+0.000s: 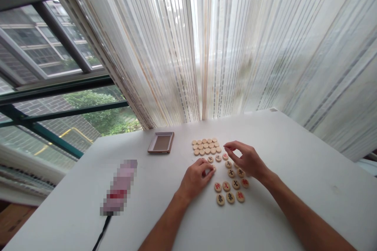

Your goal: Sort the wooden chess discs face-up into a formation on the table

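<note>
Round wooden Chinese chess pieces lie in rows on the white table. My left hand (196, 176) is closed, with thumb and fingertips on a chess piece (214, 168) that is partly hidden. My right hand (246, 159) hovers above the right side of the rows, thumb and forefinger tips pinched together. Whether something small is between them I cannot make out. Just past it sits a block of face-down or blank pieces (207, 146). Nearer me are face-up pieces with black characters (230, 198) and red characters (226, 186). Some pieces are covered by the hands.
A shallow open box or lid (161, 142) stands at the back left of the white table (309, 188). A blurred pinkish object (119, 188) with a black cord (102, 232) lies at the left. Curtains (220, 47) hang along the far edge, beside a window (59, 51).
</note>
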Motion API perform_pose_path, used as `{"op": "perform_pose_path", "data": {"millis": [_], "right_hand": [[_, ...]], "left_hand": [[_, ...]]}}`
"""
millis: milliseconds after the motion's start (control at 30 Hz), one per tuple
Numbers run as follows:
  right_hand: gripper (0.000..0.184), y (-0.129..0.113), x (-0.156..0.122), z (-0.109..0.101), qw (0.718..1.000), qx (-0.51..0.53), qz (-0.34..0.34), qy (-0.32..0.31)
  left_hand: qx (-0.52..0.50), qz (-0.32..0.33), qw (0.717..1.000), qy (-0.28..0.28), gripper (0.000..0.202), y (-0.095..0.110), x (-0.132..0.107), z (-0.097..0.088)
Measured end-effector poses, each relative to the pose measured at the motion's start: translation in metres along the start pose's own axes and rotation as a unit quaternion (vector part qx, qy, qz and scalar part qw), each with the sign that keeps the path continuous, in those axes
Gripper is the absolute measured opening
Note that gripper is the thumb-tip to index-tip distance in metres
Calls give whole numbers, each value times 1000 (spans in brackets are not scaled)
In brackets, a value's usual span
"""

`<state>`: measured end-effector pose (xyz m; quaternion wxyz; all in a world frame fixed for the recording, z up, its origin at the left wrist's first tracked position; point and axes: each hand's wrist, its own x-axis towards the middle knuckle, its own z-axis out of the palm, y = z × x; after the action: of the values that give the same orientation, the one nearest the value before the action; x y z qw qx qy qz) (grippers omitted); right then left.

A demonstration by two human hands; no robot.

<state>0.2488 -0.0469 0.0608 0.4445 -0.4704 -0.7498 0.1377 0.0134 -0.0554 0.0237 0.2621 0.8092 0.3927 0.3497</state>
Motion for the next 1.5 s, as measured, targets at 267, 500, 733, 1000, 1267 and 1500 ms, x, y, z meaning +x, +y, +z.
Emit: {"op": "perform_pose_path", "data": {"millis": [267, 500, 733, 1000, 1267, 1500], "right_hand": [[19, 2, -1, 2, 1000, 6, -5, 0], [17, 8, -1, 4, 1000, -12, -2, -27], [19, 17, -1, 5, 997, -57, 12, -50], [22, 21, -1, 5, 998, -42, 11, -45], [20, 24, 0, 6, 998, -39, 15, -46], [18, 24, -1, 8, 998, -38, 2, -49]], "left_hand": [[1, 4, 1000, -8, 15, 1, 0, 0], [51, 17, 997, 62, 18, -5, 4, -10], [147, 47, 979, 135, 38, -37, 12, -31], [195, 26, 974, 111, 42, -54, 34, -32], [292, -12, 956, 0, 50, -77, 45, -48], [293, -47, 952, 76, 27, -79, 47, -48]]}}
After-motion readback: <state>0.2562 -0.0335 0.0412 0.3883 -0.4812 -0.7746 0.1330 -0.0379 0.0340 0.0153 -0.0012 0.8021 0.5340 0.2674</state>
